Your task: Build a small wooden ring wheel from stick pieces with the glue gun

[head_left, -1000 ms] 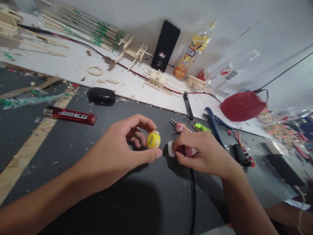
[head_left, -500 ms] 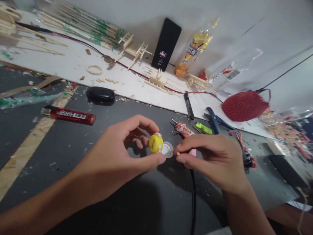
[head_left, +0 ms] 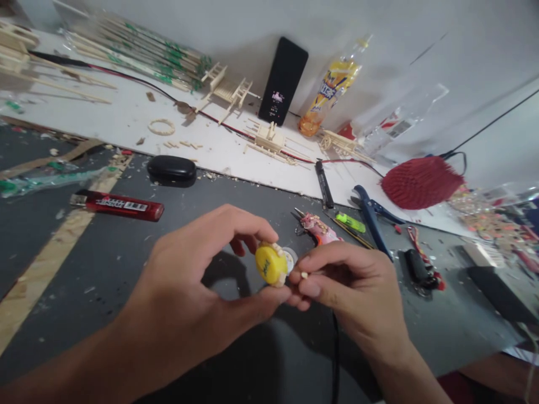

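Between the thumb and index finger of my left hand (head_left: 202, 269) is a yellow bottle cap (head_left: 269, 265) with dark lettering on its top. Small pale wooden pieces sit along the cap's rim. My right hand (head_left: 353, 286) pinches a tiny pale wooden piece (head_left: 304, 275) close to the cap's right side. Behind the cap, a round whitish disc (head_left: 288, 258) on the dark table shows in part. Just beyond my right hand lies a pink glue gun (head_left: 316, 227), its handle partly hidden by my fingers.
A red lighter-like tool (head_left: 122, 205) and a black oval case (head_left: 172, 170) lie at the left. Blue cutters (head_left: 373, 216), a green-capped tool (head_left: 351, 222) and a black marker (head_left: 324, 184) are at the right. Behind stand small wooden models (head_left: 269, 139), a phone (head_left: 283, 81) and a bottle (head_left: 330, 92).
The cap has tilted and shifted slightly down in my left hand. My right hand has moved a little left and down, bringing the small wooden piece nearer the cap.
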The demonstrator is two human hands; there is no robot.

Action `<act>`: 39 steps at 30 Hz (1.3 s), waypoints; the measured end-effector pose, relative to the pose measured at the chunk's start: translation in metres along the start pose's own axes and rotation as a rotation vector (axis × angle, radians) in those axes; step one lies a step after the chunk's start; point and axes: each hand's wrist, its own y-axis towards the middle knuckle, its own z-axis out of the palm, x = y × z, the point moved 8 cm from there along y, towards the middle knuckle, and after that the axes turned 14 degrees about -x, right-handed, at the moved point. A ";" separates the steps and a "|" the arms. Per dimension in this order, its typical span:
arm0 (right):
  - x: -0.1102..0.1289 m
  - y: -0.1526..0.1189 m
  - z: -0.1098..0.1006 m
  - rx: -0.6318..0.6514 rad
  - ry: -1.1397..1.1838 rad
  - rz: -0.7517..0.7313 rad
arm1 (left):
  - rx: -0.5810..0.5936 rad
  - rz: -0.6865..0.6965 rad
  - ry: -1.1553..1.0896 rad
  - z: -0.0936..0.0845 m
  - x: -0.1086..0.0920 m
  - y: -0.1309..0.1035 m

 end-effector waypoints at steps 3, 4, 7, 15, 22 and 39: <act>0.004 -0.003 -0.001 -0.028 -0.022 -0.072 | 0.002 0.109 0.047 0.001 -0.007 -0.002; 0.003 -0.004 0.000 -0.032 -0.017 -0.076 | 0.001 0.134 0.058 0.002 -0.009 -0.003; -0.003 -0.004 0.000 -0.034 0.040 -0.030 | 0.004 0.180 0.082 0.002 -0.014 -0.005; -0.015 0.001 0.005 -0.027 0.147 0.100 | -0.023 0.212 0.132 0.000 -0.015 -0.011; -0.011 -0.001 0.005 -0.067 0.095 0.058 | -0.027 0.216 0.200 0.007 -0.022 -0.008; -0.002 -0.006 0.004 -0.145 -0.103 -0.061 | -0.022 0.232 0.258 -0.002 -0.023 -0.015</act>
